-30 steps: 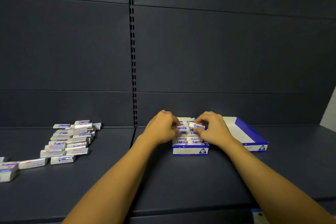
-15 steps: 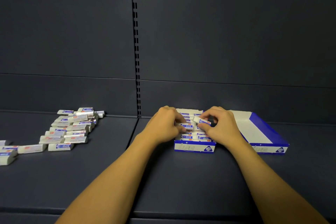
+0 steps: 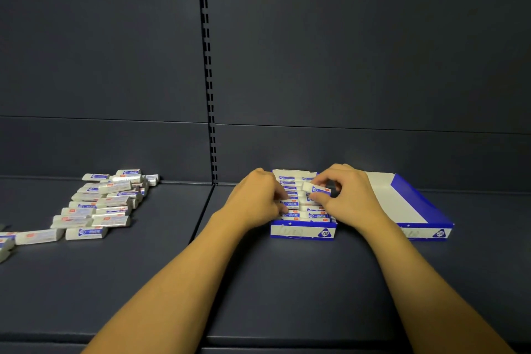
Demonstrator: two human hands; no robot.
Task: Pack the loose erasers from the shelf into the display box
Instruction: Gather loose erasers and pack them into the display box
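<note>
Packing erasers into a box (image 3: 303, 232) on a dark shelf (image 3: 258, 282).
Right hand (image 3: 349, 198) pinching one eraser (image 3: 315, 188) above the packed rows; left hand (image 3: 255, 200) curled, fingertips on them (loose erasers (image 3: 97, 204) toward left edge).

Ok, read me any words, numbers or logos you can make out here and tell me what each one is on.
"2B": blue triangle on the front wall of the display box.
Probably "2B" too, blurred: the same mark on the second box at right.
Print on the eraser in the right hand: too small to read.
Loose erasers: wrappers unreadable.
</note>
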